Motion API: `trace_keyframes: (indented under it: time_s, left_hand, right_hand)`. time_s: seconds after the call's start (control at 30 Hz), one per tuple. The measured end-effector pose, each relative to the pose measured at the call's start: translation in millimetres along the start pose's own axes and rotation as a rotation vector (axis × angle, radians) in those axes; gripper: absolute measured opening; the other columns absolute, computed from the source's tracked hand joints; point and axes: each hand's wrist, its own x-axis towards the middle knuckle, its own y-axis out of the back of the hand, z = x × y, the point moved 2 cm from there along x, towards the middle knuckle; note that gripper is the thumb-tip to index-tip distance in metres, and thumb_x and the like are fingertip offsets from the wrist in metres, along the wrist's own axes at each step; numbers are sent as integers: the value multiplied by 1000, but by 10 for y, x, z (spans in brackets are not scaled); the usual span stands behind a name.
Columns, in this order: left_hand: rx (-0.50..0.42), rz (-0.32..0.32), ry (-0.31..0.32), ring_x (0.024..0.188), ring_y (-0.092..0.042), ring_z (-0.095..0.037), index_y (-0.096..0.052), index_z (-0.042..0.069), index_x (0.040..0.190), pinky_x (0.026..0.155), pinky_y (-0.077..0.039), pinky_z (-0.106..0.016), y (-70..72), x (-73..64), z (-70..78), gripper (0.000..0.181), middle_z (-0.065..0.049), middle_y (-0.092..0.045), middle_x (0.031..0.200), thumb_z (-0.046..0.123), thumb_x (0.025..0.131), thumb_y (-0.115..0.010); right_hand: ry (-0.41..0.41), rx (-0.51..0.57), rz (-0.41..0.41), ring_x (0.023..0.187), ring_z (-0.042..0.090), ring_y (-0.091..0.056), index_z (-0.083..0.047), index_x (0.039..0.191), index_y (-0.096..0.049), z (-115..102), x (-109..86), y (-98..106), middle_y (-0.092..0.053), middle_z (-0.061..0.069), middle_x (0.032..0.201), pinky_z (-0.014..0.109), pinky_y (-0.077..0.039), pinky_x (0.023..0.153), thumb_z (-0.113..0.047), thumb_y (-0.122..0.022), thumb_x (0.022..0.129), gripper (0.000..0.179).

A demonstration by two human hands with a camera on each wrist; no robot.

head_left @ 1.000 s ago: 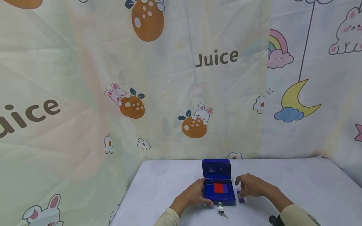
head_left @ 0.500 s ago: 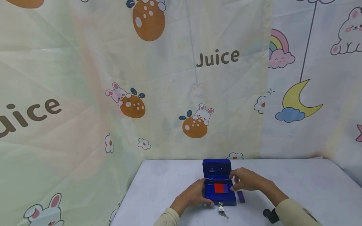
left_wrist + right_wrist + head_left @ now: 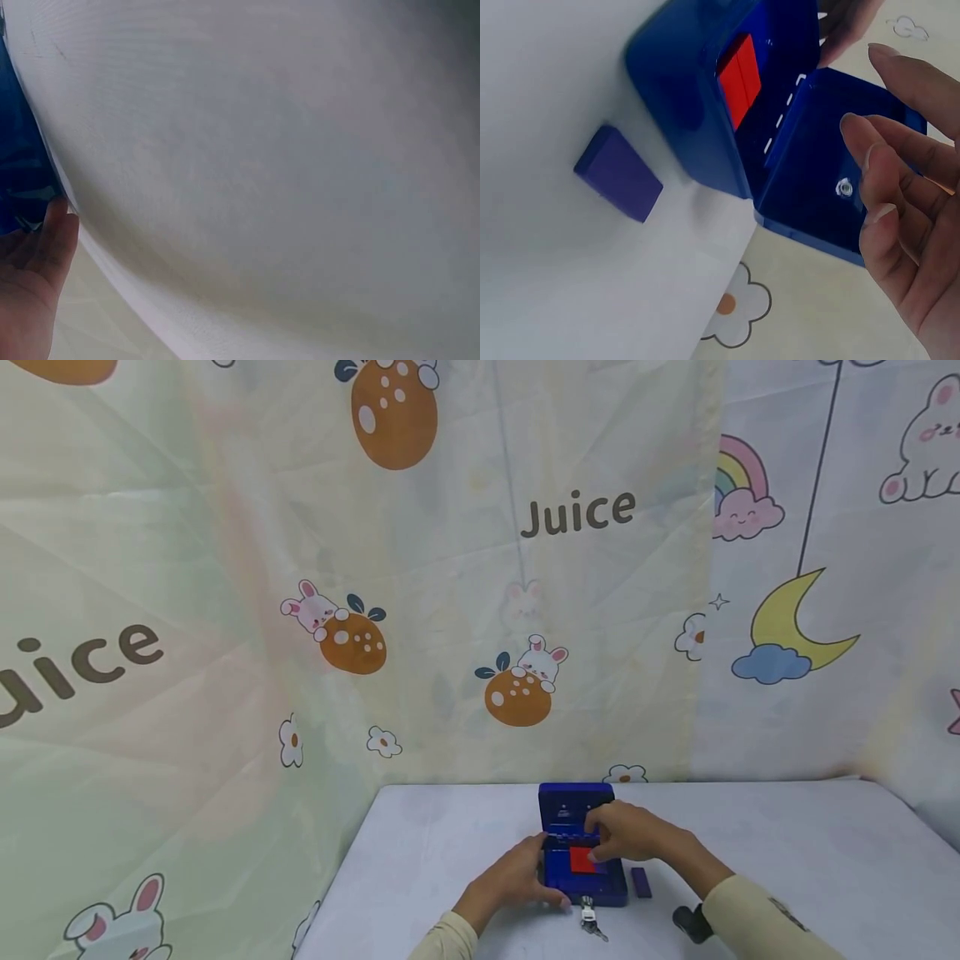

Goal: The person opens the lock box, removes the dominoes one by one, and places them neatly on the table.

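Observation:
A blue metal cash box [image 3: 585,887] stands with its lid [image 3: 558,806] raised. Its lock faces the front, and keys [image 3: 591,920] hang from it. My left hand [image 3: 513,875] holds the box's left side, thumb at the front corner and fingers toward the hinge. Over the box's interior hovers my right hand [image 3: 633,833], its fingers loosely bent with nothing between them in the right wrist view. Two red blocks [image 3: 739,81] lie side by side inside. From above, the right hand partly covers the contents. A purple block [image 3: 619,172] lies on the table just right of the box.
White cloth covers the table [image 3: 450,822]. A patterned curtain [image 3: 435,610] hangs behind and to the left. Near the right sleeve [image 3: 757,914] is a small black object [image 3: 692,924].
My right hand has moved left, from beside the loose purple block to above the box. That block stays on the table. The left hand and the box keep their places.

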Motion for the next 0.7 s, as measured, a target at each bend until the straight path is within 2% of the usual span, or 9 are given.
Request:
trace_keyframes:
  time_s: [0.23, 0.43, 0.7]
  left_hand:
    - [-8, -5, -6, 118, -49, -8, -32, 26, 145, 102, -42, -38, 3, -12, 5, 102, 6, -50, 135, 60, 61, -78]
    - [-7, -5, 16, 119, -49, -9, -33, 24, 145, 102, -42, -38, 8, -20, 7, 102, 6, -49, 136, 60, 61, -78]
    - [2, 1, 18, 121, -48, -10, -32, 23, 145, 103, -41, -38, -3, -13, -9, 103, 4, -49, 136, 62, 60, -78]
  right_hand:
    - [7, -33, 15, 62, 12, -53, -10, 96, -69, -66, 49, -59, -56, -7, 68, 29, -53, 60, -27, -82, 73, 32]
    - [19, -32, 23, 61, 12, -53, -9, 97, -69, -127, 75, -88, -56, -6, 67, 31, -54, 61, -26, -81, 73, 32]
    - [2, -59, 28, 62, 11, -54, -11, 100, -69, -134, 119, -148, -56, -6, 70, 33, -57, 64, -27, -81, 74, 34]
